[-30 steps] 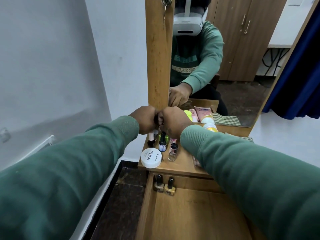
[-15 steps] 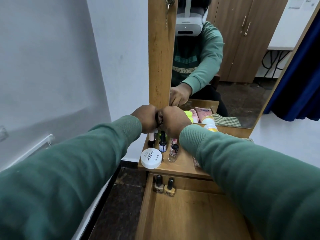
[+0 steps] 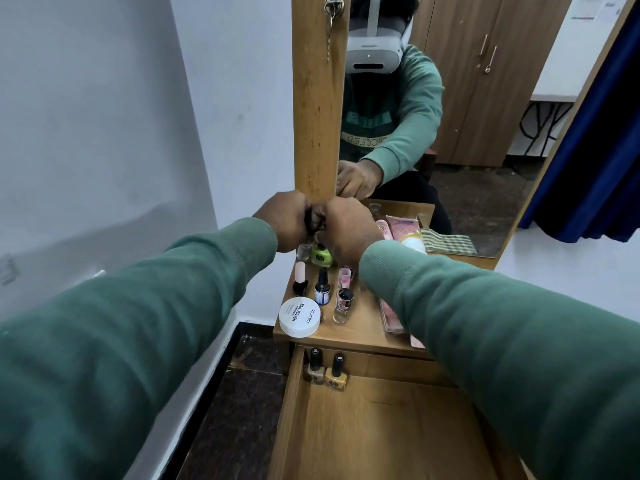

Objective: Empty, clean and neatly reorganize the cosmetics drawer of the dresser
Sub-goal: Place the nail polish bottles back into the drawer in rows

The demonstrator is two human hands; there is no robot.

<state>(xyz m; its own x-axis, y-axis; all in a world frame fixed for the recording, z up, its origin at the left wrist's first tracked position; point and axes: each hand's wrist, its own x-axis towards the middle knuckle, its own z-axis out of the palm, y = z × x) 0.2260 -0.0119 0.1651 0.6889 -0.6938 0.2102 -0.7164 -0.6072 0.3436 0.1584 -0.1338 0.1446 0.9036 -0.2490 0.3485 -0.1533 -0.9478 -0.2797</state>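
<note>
My left hand (image 3: 287, 220) and my right hand (image 3: 343, 226) are pressed together, fingers curled, above the back of the dresser top (image 3: 363, 327). A small clear bottle (image 3: 304, 251) shows just under my left hand, which grips it. My right hand pinches a dark cap (image 3: 313, 220) between the two hands. A neon green bottle (image 3: 321, 257) stands right below them. The open drawer (image 3: 381, 427) lies under my forearms, with two tan nail polish bottles (image 3: 325, 370) upright in its back left corner.
On the dresser top stand a white round nail polish jar (image 3: 299, 317), a pink tube (image 3: 300, 277), a blue-labelled bottle (image 3: 322, 291), a clear black-capped bottle (image 3: 343, 304) and a pink bottle (image 3: 344, 275). A flat pink packet (image 3: 391, 315) lies right. The mirror (image 3: 450, 133) rises behind.
Both hands have risen a little while staying together, so the clear bottle and the green bottle now show beneath them. Nothing on the dresser top or in the drawer has moved.
</note>
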